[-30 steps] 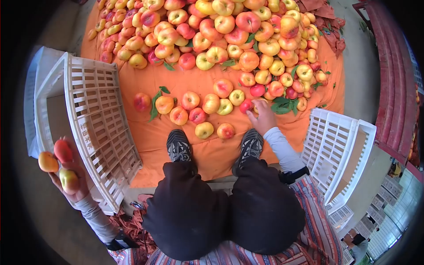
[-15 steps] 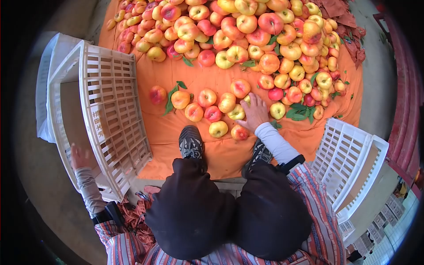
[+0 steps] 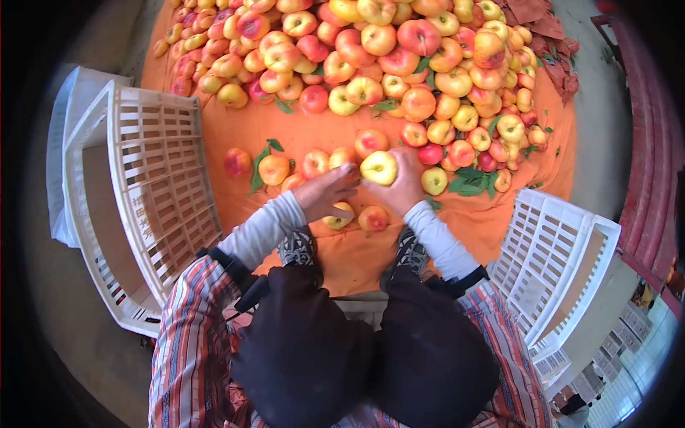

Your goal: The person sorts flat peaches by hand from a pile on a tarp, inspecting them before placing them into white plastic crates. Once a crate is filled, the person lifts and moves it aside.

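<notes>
My right hand point(image 3: 403, 182) holds a yellow flat peach point(image 3: 379, 168) above the orange cloth point(image 3: 235, 128). Facing it from the left is my left hand point(image 3: 325, 191), its fingers apart and nothing in them. Several loose peaches lie around and below both hands, among them a red-orange one point(image 3: 373, 218) and one with leaves beside it point(image 3: 273, 170). A large heap of red and yellow peaches point(image 3: 364, 64) covers the far part of the cloth.
A white slatted crate point(image 3: 164, 192) stands at the left, a second white crate point(image 3: 546, 264) at the right. My shoes point(image 3: 297, 247) rest at the cloth's near edge. Dark red metal beams point(image 3: 646, 157) run along the far right.
My left hand has come from beside the left crate to the middle. My right hand has lifted the yellow peach off the cloth. The whole view has shifted slightly.
</notes>
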`<state>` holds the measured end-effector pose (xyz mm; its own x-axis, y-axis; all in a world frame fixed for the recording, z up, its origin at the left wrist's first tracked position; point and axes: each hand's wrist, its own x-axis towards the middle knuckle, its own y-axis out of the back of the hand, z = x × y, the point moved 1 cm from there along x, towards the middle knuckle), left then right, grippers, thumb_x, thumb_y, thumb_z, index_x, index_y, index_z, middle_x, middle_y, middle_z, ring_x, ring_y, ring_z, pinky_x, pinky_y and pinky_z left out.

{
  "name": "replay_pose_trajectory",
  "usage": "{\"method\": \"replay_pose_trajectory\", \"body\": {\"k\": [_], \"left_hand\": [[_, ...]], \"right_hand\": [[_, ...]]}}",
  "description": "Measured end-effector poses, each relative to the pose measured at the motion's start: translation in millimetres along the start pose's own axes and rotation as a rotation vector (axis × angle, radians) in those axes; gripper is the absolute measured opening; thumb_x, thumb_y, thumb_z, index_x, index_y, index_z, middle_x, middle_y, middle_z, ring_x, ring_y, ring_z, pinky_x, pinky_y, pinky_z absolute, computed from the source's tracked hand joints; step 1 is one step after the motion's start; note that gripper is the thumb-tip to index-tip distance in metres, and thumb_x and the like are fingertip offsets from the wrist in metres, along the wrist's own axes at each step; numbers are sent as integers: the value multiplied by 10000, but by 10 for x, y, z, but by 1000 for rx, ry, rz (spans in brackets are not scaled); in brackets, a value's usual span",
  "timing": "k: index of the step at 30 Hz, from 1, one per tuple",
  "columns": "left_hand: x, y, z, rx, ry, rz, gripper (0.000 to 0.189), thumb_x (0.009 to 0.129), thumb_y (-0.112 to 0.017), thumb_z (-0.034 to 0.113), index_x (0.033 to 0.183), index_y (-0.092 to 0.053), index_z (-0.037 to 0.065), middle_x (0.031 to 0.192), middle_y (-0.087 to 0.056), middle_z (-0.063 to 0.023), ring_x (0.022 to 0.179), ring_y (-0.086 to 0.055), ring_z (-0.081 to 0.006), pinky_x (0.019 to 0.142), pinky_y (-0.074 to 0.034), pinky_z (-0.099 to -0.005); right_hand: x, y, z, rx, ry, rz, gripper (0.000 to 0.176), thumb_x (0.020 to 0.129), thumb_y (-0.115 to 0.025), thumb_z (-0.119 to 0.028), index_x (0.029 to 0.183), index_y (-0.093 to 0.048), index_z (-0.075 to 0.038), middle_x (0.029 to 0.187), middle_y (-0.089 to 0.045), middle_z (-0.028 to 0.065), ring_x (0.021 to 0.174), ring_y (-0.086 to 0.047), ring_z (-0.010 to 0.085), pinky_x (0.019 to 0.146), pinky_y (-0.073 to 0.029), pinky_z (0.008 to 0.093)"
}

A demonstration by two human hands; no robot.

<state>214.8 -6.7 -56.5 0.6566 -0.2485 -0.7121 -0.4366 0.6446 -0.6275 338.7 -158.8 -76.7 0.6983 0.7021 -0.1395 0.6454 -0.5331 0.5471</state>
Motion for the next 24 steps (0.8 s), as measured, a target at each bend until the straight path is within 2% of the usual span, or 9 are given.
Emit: {"method": "replay_pose_trajectory", "body": {"k": [4,6,8,10,16,17,20,21,24], "left_hand": [[435,-75,-23,-453,-4,-205,601,837,-451,531,1280,-377,131,1227,-462,-104,1152,-440,-292,879,-427,-495],[561,46,-18,-574,-2,-299,477,857,-476,440,1189,-463,97,1188,-499,-138,1085,-504,-302,825,-475,-447],[560,70,-53,-655,17,-333,449,856,-494,411,1166,-479,87,1179,-507,-140,1104,-492,-313,791,-498,-422],[536,-17,-20,-698,6,-333,389,836,-557,335,1125,-500,81,1112,-551,-134,1086,-502,-339,703,-533,-357],[492,-4,5,-581,-7,-203,358,840,-562,318,1085,-490,67,1041,-558,-159,997,-555,-336,589,-548,-302],[473,-27,1,-584,-55,-180,373,847,-547,332,1090,-479,57,1021,-558,-175,954,-574,-329,561,-550,-290],[482,61,8,-748,-63,-272,396,868,-512,335,1121,-473,33,1090,-527,-144,997,-544,-329,632,-556,-334],[536,169,-33,-894,-31,-368,493,861,-494,385,1182,-445,14,1176,-482,-150,1108,-467,-336,809,-498,-454],[340,-74,126,-799,-148,-422,524,854,-491,387,1219,-405,20,1233,-438,-181,1177,-393,-354,963,-337,-565]], "right_hand": [[-159,16,-437,122,249,-151,533,729,-665,-326,1101,-448,-11,1185,-406,222,1078,-437,368,936,-358,403],[-12,141,-344,361,85,-188,446,767,-621,-290,1080,-462,-15,1183,-413,204,1060,-458,355,906,-388,390],[180,268,-28,-491,163,82,522,764,-621,-254,1158,-409,16,1192,-425,185,1038,-493,337,868,-427,391],[363,306,119,-760,54,32,539,742,-634,-241,1155,-380,-6,1143,-437,198,923,-538,343,746,-478,409],[681,262,303,-876,-134,-173,609,688,-682,-270,1155,-356,-55,1094,-461,181,815,-587,299,601,-505,391],[658,280,346,-850,-3,-73,570,707,-673,-269,1143,-374,-54,1055,-505,151,787,-595,243,556,-498,345],[485,398,323,192,-471,-162,431,781,-569,-260,1123,-418,-46,980,-551,99,774,-574,179,551,-464,297],[391,392,302,553,-612,-193,391,805,-534,-258,1116,-433,-43,955,-567,81,770,-568,158,549,-453,282],[165,360,252,1241,-495,-305,430,825,-476,-309,1173,-427,-62,967,-553,69,803,-555,157,597,-456,274]]}}
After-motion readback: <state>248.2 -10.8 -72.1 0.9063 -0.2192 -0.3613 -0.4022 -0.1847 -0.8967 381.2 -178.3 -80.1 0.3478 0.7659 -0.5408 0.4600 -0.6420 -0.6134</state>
